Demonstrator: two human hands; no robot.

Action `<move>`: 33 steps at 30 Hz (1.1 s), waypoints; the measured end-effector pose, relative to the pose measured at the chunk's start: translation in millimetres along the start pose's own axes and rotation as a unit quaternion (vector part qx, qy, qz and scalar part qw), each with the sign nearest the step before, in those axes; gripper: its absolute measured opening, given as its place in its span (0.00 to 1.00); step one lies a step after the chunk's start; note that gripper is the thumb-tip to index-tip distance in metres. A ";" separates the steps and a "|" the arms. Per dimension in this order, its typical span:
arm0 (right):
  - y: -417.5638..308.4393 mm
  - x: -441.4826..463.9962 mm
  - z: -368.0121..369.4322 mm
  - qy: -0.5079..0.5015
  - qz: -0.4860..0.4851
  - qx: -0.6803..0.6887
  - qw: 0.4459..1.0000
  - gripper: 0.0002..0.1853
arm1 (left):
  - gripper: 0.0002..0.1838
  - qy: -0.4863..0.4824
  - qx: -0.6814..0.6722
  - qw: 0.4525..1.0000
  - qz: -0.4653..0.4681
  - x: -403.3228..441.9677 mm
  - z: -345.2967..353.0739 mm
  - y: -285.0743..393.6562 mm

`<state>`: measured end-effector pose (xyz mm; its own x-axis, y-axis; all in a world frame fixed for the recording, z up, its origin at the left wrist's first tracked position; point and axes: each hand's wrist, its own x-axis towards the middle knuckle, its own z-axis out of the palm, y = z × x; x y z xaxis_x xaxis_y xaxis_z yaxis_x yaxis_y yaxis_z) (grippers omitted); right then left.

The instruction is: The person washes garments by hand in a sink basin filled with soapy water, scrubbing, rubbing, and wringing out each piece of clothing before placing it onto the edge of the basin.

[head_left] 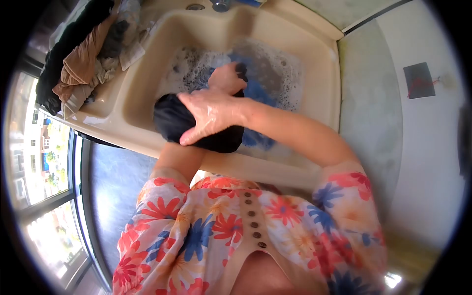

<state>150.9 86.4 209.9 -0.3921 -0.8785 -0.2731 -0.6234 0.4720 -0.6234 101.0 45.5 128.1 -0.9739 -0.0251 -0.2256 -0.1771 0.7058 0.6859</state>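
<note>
A black garment (169, 118), its kind not clear, is bunched over the basin's near side and lies across my left forearm. My right hand (211, 115) is wet and closed on it, with the thumb toward my body. Beyond it, my left hand (227, 78) is clenched over the water, a bit of black fabric showing at its fingers. Some of the left wrist is hidden behind the garment and my right hand. Blue cloth (258, 91) lies in the soapy water (282, 73) just past both hands.
The beige sink (324, 64) has a drain fitting (195, 7) and a tap (220, 5) at its far edge. Piled clothes (81, 64), black, tan and grey, lie on the left ledge. Windows (44, 162) stand at left, a wall (368, 98) at right.
</note>
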 end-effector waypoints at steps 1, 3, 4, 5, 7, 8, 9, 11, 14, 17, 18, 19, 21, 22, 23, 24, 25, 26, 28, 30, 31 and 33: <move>-2.7 -2.4 5.5 0.023 -0.036 0.005 0.999 0.45 | 0.36 0.009 -0.021 1.000 -0.012 2.5 -0.4 -1.9; -10.0 -14.7 12.3 0.116 -0.092 0.028 0.989 0.39 | 0.35 0.028 -0.063 0.997 -0.041 2.5 -3.2 -4.4; -14.0 -22.7 13.8 0.133 -0.126 -0.003 0.983 0.37 | 0.35 0.101 -0.097 0.990 -0.002 8.3 0.8 -17.0; -17.6 -32.1 12.1 0.151 -0.159 -0.033 0.975 0.36 | 0.33 0.093 -0.111 0.988 -0.057 18.2 -5.0 -28.2; -17.0 -56.0 -7.8 0.214 -0.195 -0.109 0.951 0.31 | 0.27 0.091 -0.384 0.913 -0.102 45.6 -6.5 -66.5; -9.0 -66.8 -23.8 0.249 -0.195 -0.142 0.938 0.31 | 0.22 0.138 -0.278 0.947 0.082 37.4 -15.2 -90.2; 2.6 -79.2 -41.9 0.292 -0.189 -0.176 0.921 0.32 | 0.18 0.033 -0.526 0.849 0.039 25.3 -26.9 -81.1; 23.3 -101.4 -69.3 0.351 -0.084 -0.054 0.931 0.37 | 0.09 -0.032 -0.788 0.599 -0.136 40.9 -36.8 -75.0; 63.0 -114.1 -91.0 0.565 -0.037 -0.027 0.824 0.33 | 0.08 -0.010 -0.805 0.588 -0.082 28.6 -39.3 -34.0; 115.9 -104.5 -98.3 0.644 -0.044 0.291 0.706 0.22 | 0.07 -0.044 -0.779 0.626 -0.009 -6.2 -42.4 6.3; 136.3 -97.9 -90.1 0.635 -0.011 0.391 0.666 0.19 | 0.08 -0.017 -0.721 0.692 0.036 -22.9 -47.3 28.2; 158.7 -90.1 -80.3 0.617 0.023 0.486 0.619 0.16 | 0.09 0.012 -0.656 0.750 0.081 -38.3 -49.5 49.0; 167.6 -82.2 -67.0 0.558 0.104 0.536 0.624 0.13 | 0.14 0.101 -0.394 0.872 0.274 -57.7 -40.3 73.4; 156.3 -80.5 -66.6 0.538 0.107 0.506 0.666 0.13 | 0.17 0.137 -0.267 0.889 0.345 -67.7 -35.9 83.0; 145.5 -79.1 -66.8 0.516 0.112 0.474 0.704 0.13 | 0.19 0.166 -0.136 0.888 0.406 -77.3 -29.2 89.4; 135.0 -73.7 -66.7 0.499 0.099 0.484 0.711 0.13 | 0.19 0.164 -0.092 0.884 0.428 -84.7 -20.5 92.3; 113.3 -69.3 -69.1 0.492 0.081 0.524 0.691 0.13 | 0.19 0.162 -0.047 0.877 0.451 -89.2 -13.4 93.3; 112.9 -66.0 -72.1 0.486 0.089 0.499 0.712 0.14 | 0.15 0.143 0.008 0.866 0.479 -90.3 -8.0 91.8; 114.8 -59.0 -72.1 0.475 0.083 0.447 0.753 0.16 | 0.11 0.125 0.058 0.857 0.496 -88.8 8.2 87.4; 114.1 -51.8 -68.3 0.468 0.052 0.396 0.788 0.19 | 0.08 0.082 0.125 0.852 0.502 -84.5 20.8 84.7; 115.2 -49.3 -66.3 0.468 0.052 0.360 0.805 0.20 | 0.09 0.055 0.154 0.854 0.494 -82.2 23.9 83.7; 118.2 -42.6 -58.9 0.465 0.045 0.291 0.835 0.22 | 0.11 0.003 0.218 0.855 0.471 -76.4 27.5 79.2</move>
<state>54.1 184.0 191.0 -0.9438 -0.2768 0.1805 -0.2353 0.1793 -0.9552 165.3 122.8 180.7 -0.6565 0.6968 0.2889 0.7543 0.6115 0.2390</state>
